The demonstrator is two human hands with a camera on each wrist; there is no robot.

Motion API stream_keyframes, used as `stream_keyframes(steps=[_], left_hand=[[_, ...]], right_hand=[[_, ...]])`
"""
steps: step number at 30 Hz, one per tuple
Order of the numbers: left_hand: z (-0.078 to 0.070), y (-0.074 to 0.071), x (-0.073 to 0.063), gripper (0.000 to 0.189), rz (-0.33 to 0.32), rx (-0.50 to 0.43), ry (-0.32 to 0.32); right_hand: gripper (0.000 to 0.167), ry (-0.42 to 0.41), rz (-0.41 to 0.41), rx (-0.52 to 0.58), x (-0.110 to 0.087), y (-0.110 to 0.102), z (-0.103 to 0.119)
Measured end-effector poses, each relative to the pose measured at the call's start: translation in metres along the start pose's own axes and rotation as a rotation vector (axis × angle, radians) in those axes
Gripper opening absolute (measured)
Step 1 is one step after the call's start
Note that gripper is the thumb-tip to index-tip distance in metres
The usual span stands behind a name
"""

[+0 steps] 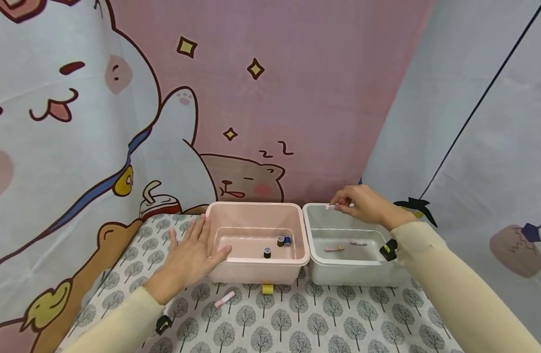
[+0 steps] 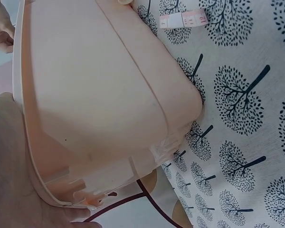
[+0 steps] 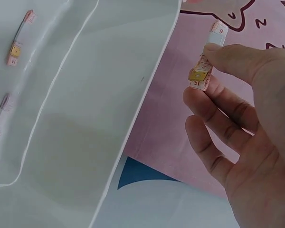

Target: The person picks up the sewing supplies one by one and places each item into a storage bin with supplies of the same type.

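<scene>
My right hand (image 1: 367,203) is raised over the far rim of the pale grey-green bin (image 1: 354,273). Between thumb and fingers it pinches a folded measuring tape (image 3: 217,34) with a yellow metal end. Two more folded measuring tapes, one with a yellow end (image 1: 334,249) and another (image 1: 358,243) behind it, lie on that bin's floor. Fingers spread, my left hand (image 1: 186,260) rests at the left rim of the pink bin (image 1: 252,272). Inside the pink bin are thread spools: a black one (image 1: 267,253), a dark one (image 1: 281,241) and a blue one (image 1: 287,241).
On the tree-patterned tablecloth (image 1: 281,318), a folded measuring tape (image 1: 224,299) lies in front of the pink bin. A yellow spool (image 1: 268,289) sits against that bin's front wall. The two bins stand side by side, with a printed cartoon curtain (image 1: 314,98) behind.
</scene>
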State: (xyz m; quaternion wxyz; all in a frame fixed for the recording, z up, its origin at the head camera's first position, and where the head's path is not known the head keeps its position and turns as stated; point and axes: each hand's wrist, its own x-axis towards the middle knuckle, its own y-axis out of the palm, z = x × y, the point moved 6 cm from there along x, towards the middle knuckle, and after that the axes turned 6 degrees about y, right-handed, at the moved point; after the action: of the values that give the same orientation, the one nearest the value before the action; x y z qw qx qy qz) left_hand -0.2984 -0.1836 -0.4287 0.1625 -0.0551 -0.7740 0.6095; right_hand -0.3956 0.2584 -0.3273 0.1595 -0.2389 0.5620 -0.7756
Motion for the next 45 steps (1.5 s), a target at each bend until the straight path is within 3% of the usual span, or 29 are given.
stream_keyframes(steps=[11, 17, 32, 45], left_hand=[[-0.003, -0.001, 0.001, 0.112, -0.005, 0.006, 0.008], [-0.003, -0.002, 0.001, 0.114, -0.003, 0.004, 0.006], [0.0, 0.0, 0.001, 0.115, 0.003, 0.003, -0.001], [0.001, 0.001, -0.001, 0.114, 0.011, 0.015, 0.005]], right_hand=[[0.018, 0.001, 0.02, -0.046, 0.005, 0.0, -0.008], [0.03, 0.022, 0.041, -0.108, 0.002, -0.003, -0.006], [0.027, 0.071, -0.009, -0.117, -0.022, -0.006, 0.027], [0.025, 0.047, -0.055, -0.099, -0.039, 0.004, 0.05]])
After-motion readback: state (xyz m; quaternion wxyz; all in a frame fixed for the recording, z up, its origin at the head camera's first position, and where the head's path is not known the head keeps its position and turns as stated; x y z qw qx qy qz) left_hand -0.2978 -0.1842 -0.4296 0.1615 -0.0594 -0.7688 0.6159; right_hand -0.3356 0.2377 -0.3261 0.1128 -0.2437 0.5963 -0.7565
